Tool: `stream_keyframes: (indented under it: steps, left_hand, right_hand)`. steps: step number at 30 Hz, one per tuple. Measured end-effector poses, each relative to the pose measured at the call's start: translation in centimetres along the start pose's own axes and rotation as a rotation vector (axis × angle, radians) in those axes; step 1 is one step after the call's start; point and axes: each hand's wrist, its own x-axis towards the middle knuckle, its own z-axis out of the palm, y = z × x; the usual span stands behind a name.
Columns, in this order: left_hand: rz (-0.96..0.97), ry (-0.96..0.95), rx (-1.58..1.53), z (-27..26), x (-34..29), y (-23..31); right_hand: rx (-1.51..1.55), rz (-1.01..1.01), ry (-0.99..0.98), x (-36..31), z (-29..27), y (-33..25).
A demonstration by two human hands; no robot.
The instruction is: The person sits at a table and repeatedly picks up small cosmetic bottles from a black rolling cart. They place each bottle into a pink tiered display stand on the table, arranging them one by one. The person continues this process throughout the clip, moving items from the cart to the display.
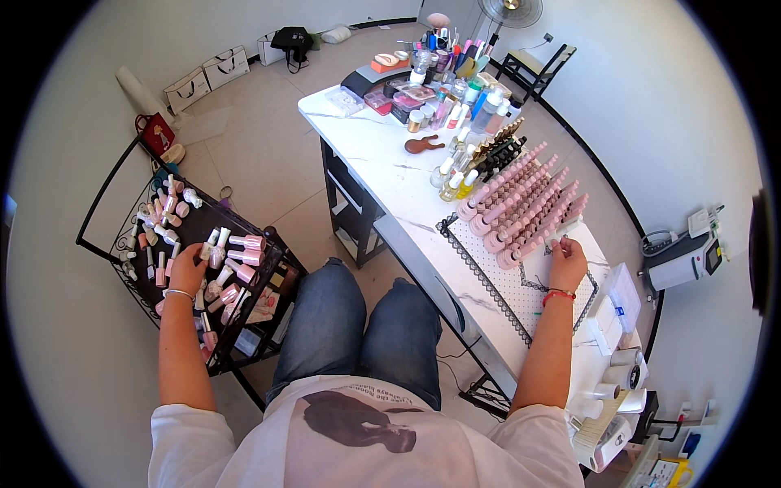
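Head view, looking down: a marbled white worktop (399, 189) slants across the floor to the person's right, and serves as landmark. Left of the worktop, a dark trolley (213, 213) with a scrolled metal frame carries a jumble of loose bottles (246, 257), pink and white, some upright, many tipped over. The left hand (187, 271), pale bracelet at the wrist, is down among these; fingers curled, bottles just beside them, cannot tell whether they are clamped on one. On the worktop, near its middle, pink bottles in rows (521, 207) stand close together on a dotted white mat (480, 272) edged with black lace. The right hand (568, 264), red bracelet, is over the worktop at the near right end of those rows; fingers bent, tips partly hidden, cannot tell whether together or apart. Farther along the worktop: clear bottles with white caps (442, 172), a brown object (422, 145) lying flat, then a dense cluster of jars and tubes. At the worktop's right edge, a translucent plastic box (624, 297); beyond that edge, a white and dark machine (683, 260) on the floor.
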Motion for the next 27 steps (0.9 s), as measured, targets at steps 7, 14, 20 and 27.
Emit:
stream_keyframes:
  steps: [7, 14, 20, 27]
  left_hand:
    - [-0.044, -0.027, -0.035, -0.19, 0.10, 0.70]
    - [-0.052, -0.038, -0.039, -0.22, 0.08, 0.46]
    - [-0.017, -0.008, -0.021, -0.12, -0.06, 0.24]
    - [-0.003, -0.007, -0.006, -0.05, 0.06, 0.37]
  right_hand:
    - [0.029, 0.021, -0.002, 0.05, -0.06, 0.20]
    - [0.103, 0.045, -0.029, 0.15, -0.02, 0.45]
    - [0.103, 0.044, -0.052, 0.16, 0.22, 0.44]
    - [0.096, 0.053, -0.045, 0.23, 0.16, 0.42]
